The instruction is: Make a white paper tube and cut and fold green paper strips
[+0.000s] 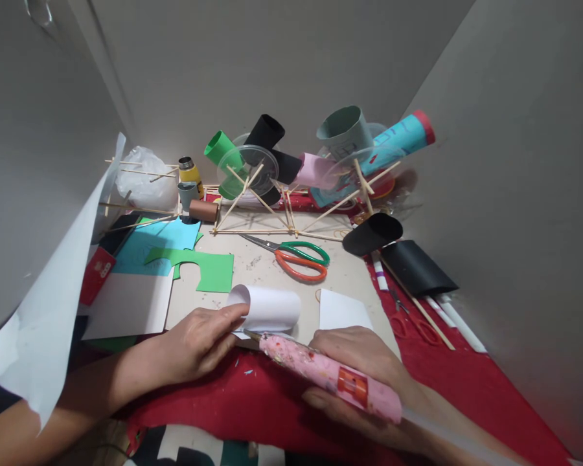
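A white sheet of paper (274, 309), curled into a tube, lies near the front edge of the board. My left hand (201, 336) pinches its left end between thumb and fingers. My right hand (357, 353) is wrapped round a pink hot glue gun (306, 366) with an orange switch and a clear glue stick trailing from its back. The gun's metal nozzle touches or nearly touches the paper's lower edge beside my left fingers; the exact contact is too small to tell.
Scissors (301, 259) with green and orange handles lie behind the paper tube. Further back stands a stick frame (252, 232) with plastic discs and coloured paper tubes. Green paper scraps (216, 272) are on the left, a white paper piece (342, 310) and black tubes (418, 268) on the right.
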Motion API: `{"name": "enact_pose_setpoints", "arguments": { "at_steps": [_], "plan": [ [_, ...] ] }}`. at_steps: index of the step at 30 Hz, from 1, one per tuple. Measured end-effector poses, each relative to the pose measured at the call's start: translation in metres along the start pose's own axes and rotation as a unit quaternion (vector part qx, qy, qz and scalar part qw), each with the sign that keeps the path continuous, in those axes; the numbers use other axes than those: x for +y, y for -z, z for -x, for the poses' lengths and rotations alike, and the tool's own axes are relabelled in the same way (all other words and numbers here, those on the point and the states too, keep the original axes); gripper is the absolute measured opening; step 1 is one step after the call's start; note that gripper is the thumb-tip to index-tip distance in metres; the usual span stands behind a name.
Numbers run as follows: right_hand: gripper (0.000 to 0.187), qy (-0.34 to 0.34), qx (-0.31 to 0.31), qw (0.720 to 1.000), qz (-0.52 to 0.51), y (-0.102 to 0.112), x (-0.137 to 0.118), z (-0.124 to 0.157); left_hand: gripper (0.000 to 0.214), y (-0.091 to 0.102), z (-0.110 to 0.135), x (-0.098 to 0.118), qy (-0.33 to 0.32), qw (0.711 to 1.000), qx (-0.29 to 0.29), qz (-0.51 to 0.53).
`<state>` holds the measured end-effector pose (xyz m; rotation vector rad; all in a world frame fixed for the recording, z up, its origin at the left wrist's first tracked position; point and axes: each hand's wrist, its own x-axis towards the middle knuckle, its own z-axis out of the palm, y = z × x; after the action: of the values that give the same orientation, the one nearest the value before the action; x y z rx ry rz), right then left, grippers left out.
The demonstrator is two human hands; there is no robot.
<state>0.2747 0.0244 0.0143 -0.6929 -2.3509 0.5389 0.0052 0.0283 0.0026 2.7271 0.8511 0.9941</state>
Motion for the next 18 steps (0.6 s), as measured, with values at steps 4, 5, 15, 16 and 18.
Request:
{"name": "enact_pose_setpoints", "arguments": {
  "at_steps": [4,5,15,16,18],
  "plan": [
    [0.028,0.006,-0.003,1.0,-0.001,0.0006,0.0005,0.0007,0.044,0.0015,-0.0003,0.0005,0.009,1.0,-0.005,-0.003],
    [0.028,0.008,-0.002,1.0,-0.001,0.0007,0.0006,0.001,0.043,0.0018,-0.0001,0.0004,0.011,1.0,-0.008,0.0],
    [0.028,0.023,0.02,0.999,0.037,0.0011,0.0049,0.0032,0.041,0.0026,0.0019,-0.0018,0.032,0.999,-0.001,0.023],
    [0.028,0.023,0.02,0.999,0.041,0.0015,0.005,0.0032,0.041,0.0031,0.0018,-0.0017,0.033,0.999,0.001,0.021],
    [0.029,0.023,0.023,0.998,0.057,0.0025,0.0047,0.0029,0.041,0.0043,0.0018,-0.0014,0.033,0.999,0.004,0.015]
  ]
}}
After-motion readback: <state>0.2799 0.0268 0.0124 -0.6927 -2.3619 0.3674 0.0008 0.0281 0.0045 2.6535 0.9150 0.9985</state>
